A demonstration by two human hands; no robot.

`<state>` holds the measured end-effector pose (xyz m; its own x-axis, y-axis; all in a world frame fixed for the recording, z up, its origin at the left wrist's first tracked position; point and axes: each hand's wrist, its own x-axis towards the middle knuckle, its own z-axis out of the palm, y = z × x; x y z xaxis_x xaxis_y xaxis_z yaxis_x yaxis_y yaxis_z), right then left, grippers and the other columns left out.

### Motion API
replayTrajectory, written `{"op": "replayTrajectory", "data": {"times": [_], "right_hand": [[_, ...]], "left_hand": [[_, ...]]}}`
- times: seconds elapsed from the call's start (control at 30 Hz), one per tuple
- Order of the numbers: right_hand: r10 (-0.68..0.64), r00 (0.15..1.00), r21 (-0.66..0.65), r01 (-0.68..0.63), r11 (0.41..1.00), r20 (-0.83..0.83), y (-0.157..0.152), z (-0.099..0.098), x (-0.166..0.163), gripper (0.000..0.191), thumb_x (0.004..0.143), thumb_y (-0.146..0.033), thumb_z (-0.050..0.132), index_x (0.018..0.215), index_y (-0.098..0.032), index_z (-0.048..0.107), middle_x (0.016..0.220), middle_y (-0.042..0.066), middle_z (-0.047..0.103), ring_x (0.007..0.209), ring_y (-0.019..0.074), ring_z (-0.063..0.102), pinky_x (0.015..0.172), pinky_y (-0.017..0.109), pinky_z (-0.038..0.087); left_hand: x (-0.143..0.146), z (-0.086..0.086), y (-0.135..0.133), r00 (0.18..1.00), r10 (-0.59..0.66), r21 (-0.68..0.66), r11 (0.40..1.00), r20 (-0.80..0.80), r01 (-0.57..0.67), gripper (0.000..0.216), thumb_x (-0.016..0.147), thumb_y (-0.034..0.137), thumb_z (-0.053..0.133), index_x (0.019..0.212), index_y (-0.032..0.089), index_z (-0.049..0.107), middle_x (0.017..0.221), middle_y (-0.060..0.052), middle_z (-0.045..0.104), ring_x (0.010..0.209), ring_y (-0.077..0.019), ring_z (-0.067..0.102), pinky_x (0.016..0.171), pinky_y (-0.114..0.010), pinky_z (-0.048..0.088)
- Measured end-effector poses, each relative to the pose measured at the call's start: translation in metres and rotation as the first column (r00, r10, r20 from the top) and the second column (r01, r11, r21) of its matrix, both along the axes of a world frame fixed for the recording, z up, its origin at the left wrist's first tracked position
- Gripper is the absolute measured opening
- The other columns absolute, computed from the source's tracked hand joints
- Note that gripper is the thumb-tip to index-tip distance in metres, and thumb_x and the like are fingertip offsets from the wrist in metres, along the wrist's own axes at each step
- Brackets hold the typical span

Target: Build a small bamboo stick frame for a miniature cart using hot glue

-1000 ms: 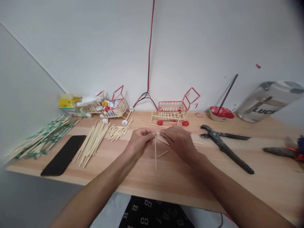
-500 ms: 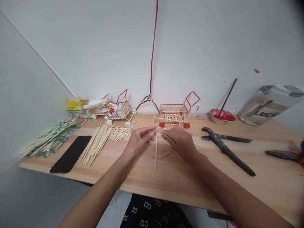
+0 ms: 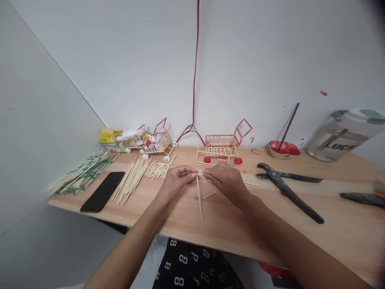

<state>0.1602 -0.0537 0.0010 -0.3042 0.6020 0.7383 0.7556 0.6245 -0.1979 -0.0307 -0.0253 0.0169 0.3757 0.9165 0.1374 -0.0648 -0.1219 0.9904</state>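
My left hand [image 3: 177, 182] and my right hand [image 3: 224, 180] meet over the middle of the wooden table [image 3: 228, 216]. Both pinch the top end of a long thin wooden stick [image 3: 199, 200] that runs toward me on the tabletop. A short stick piece [image 3: 209, 196] lies just right of it, under my right hand. Behind my hands stands a small stick cart [image 3: 222, 146] with red rims and red wheels.
Loose sticks [image 3: 132, 182] lie at the left, beside a black phone [image 3: 102, 192] and wrapped chopsticks [image 3: 81, 174]. A second stick cart [image 3: 153, 142] holds bottle caps. Black pliers [image 3: 285, 188], a red paint dish [image 3: 284, 148], a metal can [image 3: 343, 134] and another tool [image 3: 362, 197] sit to the right.
The view has shifted right and up a little. My left fingers opened briefly, then closed again on the stick's end; my hands stay together at the same spot.
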Motion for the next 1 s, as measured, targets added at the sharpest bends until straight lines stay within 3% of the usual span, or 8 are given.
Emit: {"op": "replayTrajectory", "data": {"times": [0.4, 0.5, 0.6, 0.83, 1.0], "right_hand": [[0.051, 0.999, 0.015, -0.051, 0.999, 0.005, -0.002, 0.003, 0.000, 0.030, 0.094, -0.029, 0.047, 0.081, -0.019, 0.071, 0.073, 0.004, 0.069, 0.071, 0.0144, 0.058, 0.070, 0.028, 0.041], [0.017, 1.000, 0.027, -0.017, 0.999, 0.013, 0.000, 0.003, 0.001, 0.028, 0.094, -0.028, 0.046, 0.082, -0.020, 0.071, 0.076, 0.003, 0.070, 0.072, 0.0144, 0.058, 0.070, 0.028, 0.040], [-0.027, 0.999, 0.027, 0.027, 0.999, 0.026, 0.002, 0.001, 0.004, 0.025, 0.093, -0.028, 0.047, 0.085, -0.021, 0.070, 0.080, 0.002, 0.071, 0.074, 0.0151, 0.059, 0.071, 0.028, 0.040], [-0.139, 0.990, 0.048, 0.137, 0.989, 0.037, 0.007, -0.006, 0.010, 0.024, 0.093, -0.029, 0.048, 0.087, -0.020, 0.069, 0.083, 0.004, 0.071, 0.075, 0.0171, 0.059, 0.070, 0.029, 0.040], [-0.165, 0.986, 0.033, 0.164, 0.986, 0.036, 0.006, -0.004, 0.010, 0.026, 0.093, -0.029, 0.047, 0.085, -0.019, 0.070, 0.081, 0.005, 0.070, 0.075, 0.0172, 0.059, 0.069, 0.029, 0.040]], "left_hand": [[-0.003, 0.006, 0.000, 0.996, -0.082, -0.051, 0.995, -0.019, 0.081, 0.028, 0.061, 0.032, 0.080, 0.074, 0.011, 0.068, 0.062, -0.003, 0.065, 0.056, -0.0099, 0.058, 0.058, -0.022, 0.046], [-0.004, 0.009, 0.004, 0.993, -0.122, -0.107, 0.987, -0.001, 0.121, 0.040, 0.067, 0.035, 0.076, 0.098, 0.012, 0.069, 0.072, -0.006, 0.069, 0.062, -0.0120, 0.061, 0.062, -0.023, 0.048], [-0.007, 0.013, 0.006, 0.996, -0.086, -0.135, 0.987, 0.031, 0.089, 0.052, 0.073, 0.039, 0.070, 0.118, 0.014, 0.062, 0.085, -0.010, 0.072, 0.067, -0.0130, 0.063, 0.063, -0.024, 0.048], [0.001, 0.007, 0.003, 0.991, 0.031, 0.041, 0.999, -0.132, -0.026, 0.042, 0.070, 0.031, 0.073, 0.108, 0.014, 0.069, 0.097, -0.011, 0.072, 0.078, -0.0157, 0.064, 0.066, -0.024, 0.049], [0.014, 0.007, 0.008, 0.983, 0.086, 0.123, 0.990, -0.161, -0.067, 0.026, 0.069, 0.028, 0.073, 0.092, 0.016, 0.075, 0.086, -0.008, 0.074, 0.069, -0.0157, 0.063, 0.061, -0.025, 0.048]]}}
